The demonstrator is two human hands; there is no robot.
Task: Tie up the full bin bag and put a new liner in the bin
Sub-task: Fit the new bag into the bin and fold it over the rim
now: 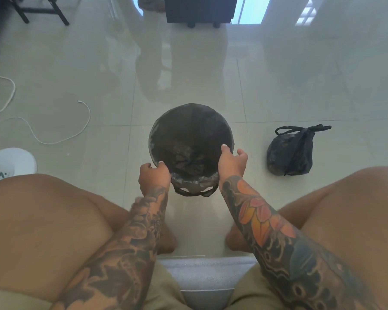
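New liner [189, 139] sits in bin [151, 139], frame centre, btwn both hands: left hand [154, 177] & right hand [232, 163] apart, each pinching near rim. Tied full bag [290, 155] well right.

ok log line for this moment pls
stage: fitting liner | left hand: grips liner at bin rim | right hand: same | tied bag: on floor, right

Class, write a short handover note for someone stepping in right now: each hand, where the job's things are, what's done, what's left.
Left hand grips the near-left rim; right hand grips the near-right rim of the round dark bin.
Thin black plastic liner is in the bin, its edge folded over the rim; its handles hang over the near side.
Knotted full black bin bag sits on the tiled floor, right of the bin.
Done: bag tied.
Left: perhaps tidy the liner's near edge.
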